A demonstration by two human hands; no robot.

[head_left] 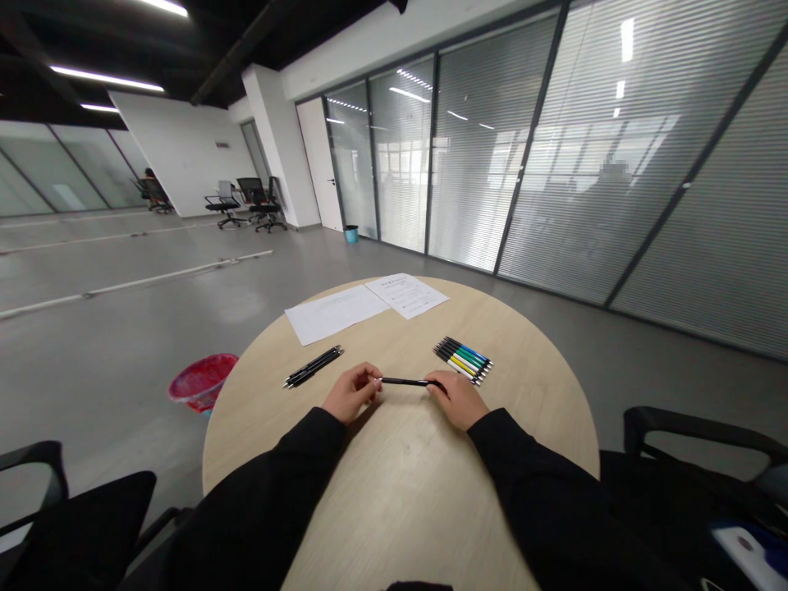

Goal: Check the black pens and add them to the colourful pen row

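Gripping one slim black pen (403, 381) from both ends in the head view: with the left hand (350, 392), pinching the left end between thumb and fingertips; with the right hand (463, 400), closed on the right end. Leaves only the middle of the barrel bare between the two. Runs crosswise in front of the body, nearly level from side to side, about equally near to either hand. Shows a pale glint at the left end, too small to tell whether tip or button. Cannot tell whether lifted above the round wooden table (406, 468) or resting on top.

Taking that held pen as landmark: beyond and to the left, note a small bunch of black pens (313, 366), lying close together on a slant, far ends toward the right, nearer the left hand than the right. Beyond and to the right, just past the right hand, note a neat row of coloured pens (465, 359), with blue, green, yellow, white and black among the barrels, slanting the other way, near ends toward the right. Farther beyond, note a faintly marked sheet (338, 312) and a printed sheet (412, 297), meeting at the edges. Well to the left, past the rim, note a red bin (202, 379). Nearer the body and off to either side, note a left chair (92, 509) and a right chair (702, 420), both black.
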